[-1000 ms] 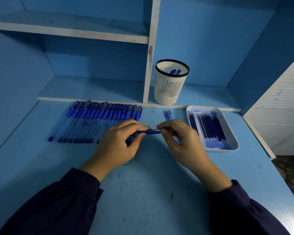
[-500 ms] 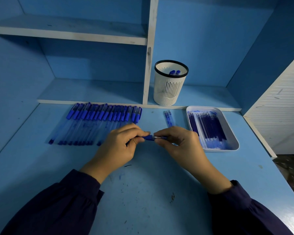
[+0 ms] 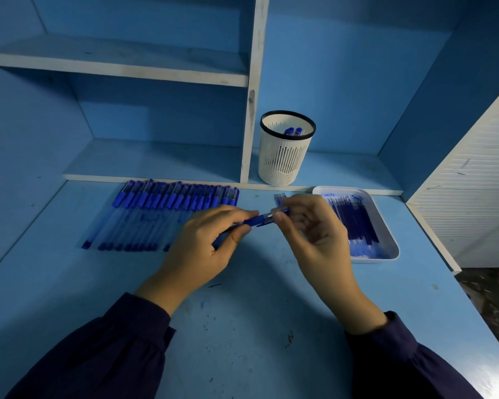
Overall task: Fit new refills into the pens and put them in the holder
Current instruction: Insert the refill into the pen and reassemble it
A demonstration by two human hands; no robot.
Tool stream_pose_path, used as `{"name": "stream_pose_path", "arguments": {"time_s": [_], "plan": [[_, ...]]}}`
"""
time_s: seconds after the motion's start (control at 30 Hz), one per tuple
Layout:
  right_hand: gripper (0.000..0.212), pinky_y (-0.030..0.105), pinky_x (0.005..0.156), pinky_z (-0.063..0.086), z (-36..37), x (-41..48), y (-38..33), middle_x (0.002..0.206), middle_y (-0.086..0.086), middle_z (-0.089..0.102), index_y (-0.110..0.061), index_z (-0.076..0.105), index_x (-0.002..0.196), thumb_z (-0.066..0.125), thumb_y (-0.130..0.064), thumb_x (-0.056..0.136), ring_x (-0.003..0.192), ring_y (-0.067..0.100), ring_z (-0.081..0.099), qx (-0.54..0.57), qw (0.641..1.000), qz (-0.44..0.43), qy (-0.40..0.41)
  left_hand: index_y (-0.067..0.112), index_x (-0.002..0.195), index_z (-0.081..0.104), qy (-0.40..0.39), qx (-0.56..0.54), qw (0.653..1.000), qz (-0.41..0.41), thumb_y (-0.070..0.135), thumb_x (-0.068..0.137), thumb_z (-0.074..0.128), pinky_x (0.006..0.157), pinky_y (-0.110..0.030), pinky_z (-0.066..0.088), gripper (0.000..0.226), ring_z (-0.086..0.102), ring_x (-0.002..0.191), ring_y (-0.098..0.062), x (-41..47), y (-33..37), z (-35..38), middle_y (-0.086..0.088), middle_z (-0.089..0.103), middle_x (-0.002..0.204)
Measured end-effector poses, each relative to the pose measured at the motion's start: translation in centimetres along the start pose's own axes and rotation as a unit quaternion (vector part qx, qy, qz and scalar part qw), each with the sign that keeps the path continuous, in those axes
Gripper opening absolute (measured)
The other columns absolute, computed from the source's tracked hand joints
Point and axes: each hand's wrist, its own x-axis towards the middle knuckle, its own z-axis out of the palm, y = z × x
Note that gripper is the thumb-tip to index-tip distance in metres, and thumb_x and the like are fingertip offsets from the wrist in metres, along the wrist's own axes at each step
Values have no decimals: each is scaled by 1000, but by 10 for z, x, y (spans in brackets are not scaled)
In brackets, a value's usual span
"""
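Note:
Above the blue desk both hands hold one blue pen (image 3: pixel 261 219). My left hand (image 3: pixel 208 243) grips its barrel end, and my right hand (image 3: pixel 311 228) pinches the capped end between thumb and fingers. A row of several blue-capped pens (image 3: pixel 167 214) lies on the desk to the left. The white tray (image 3: pixel 392 240) on the right holds several blue refills (image 3: pixel 355 220). A white slotted holder (image 3: pixel 284 151) with a black rim stands on the low shelf behind, with two pens (image 3: pixel 293 131) inside it.
A few loose blue pieces (image 3: pixel 279 198) lie on the desk between the pen row and the tray. A white upright divider (image 3: pixel 251 110) rises just left of the holder. A white slatted panel (image 3: pixel 478 180) bounds the desk's right side.
The pen has tilted up at its right end and my right hand has lifted and shifted right along it. My left hand keeps its grip on the barrel.

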Motion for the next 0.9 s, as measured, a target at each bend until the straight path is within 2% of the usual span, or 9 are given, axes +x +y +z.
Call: {"name": "stream_pose_path", "arguments": {"time_s": [0.1,0.2,0.23,0.33,0.4,0.53,0.67,0.73,0.9], "plan": [[13,23,76,49,-4,3,-10,87,0,68,-7,60,97,68,-6,87,80,15,65,-24,997,-45,57,16,130,63,13,-1,998,-65,25,103,50,98,-24,50,31,61,116,0,2,-9,-9,12,67,122],[14,21,76,49,-13,14,-31,88,-4,66,-8,59,98,67,-4,87,80,9,65,-61,981,-118,142,17,140,54,-5,54,986,-155,23,104,47,102,-1,28,37,45,124,9,1,-22,-21,12,56,135],[14,21,76,49,-17,21,-40,88,-5,64,-7,58,98,67,-3,88,80,8,64,-73,972,-142,174,16,143,51,-23,87,979,-180,24,104,46,104,0,21,40,41,128,5,-1,-27,-23,10,52,140],[12,22,78,49,-26,50,-63,89,-3,60,-8,57,100,64,-5,91,81,9,62,-94,945,-206,236,14,151,40,-95,169,954,-229,36,105,36,114,-20,19,52,34,144,-16,-4,-36,-26,-2,41,155],[10,24,77,50,-30,75,-71,88,-2,60,-8,57,102,62,-9,93,80,9,61,-117,934,-230,246,17,155,33,-143,197,940,-240,47,98,22,119,-29,17,66,26,149,-18,-5,-37,-24,-1,33,160],[14,24,74,52,-32,124,-62,87,0,63,-2,62,101,60,-12,92,77,14,62,-214,916,-239,239,16,153,38,-156,233,933,-224,58,89,9,121,-33,16,82,26,149,-20,-8,-40,-23,0,33,160],[14,15,70,47,-27,150,-34,87,5,65,-2,62,101,59,-11,91,73,12,58,-295,912,-224,178,16,149,44,-166,259,927,-213,54,90,10,120,-40,23,78,35,146,-25,-10,-40,-21,-1,39,156],[13,18,70,48,-25,154,-20,89,7,65,-4,62,102,59,-11,91,74,11,58,-325,913,-205,139,18,150,43,-174,265,924,-213,53,91,10,121,-41,24,76,34,146,-25,-10,-39,-21,1,38,157],[16,40,72,56,-27,145,2,92,9,70,-5,70,98,58,-14,93,78,20,65,-363,909,-181,90,23,155,33,-187,263,920,-221,57,87,2,123,-36,13,81,23,150,-18,-8,-38,-21,7,25,163]]}}
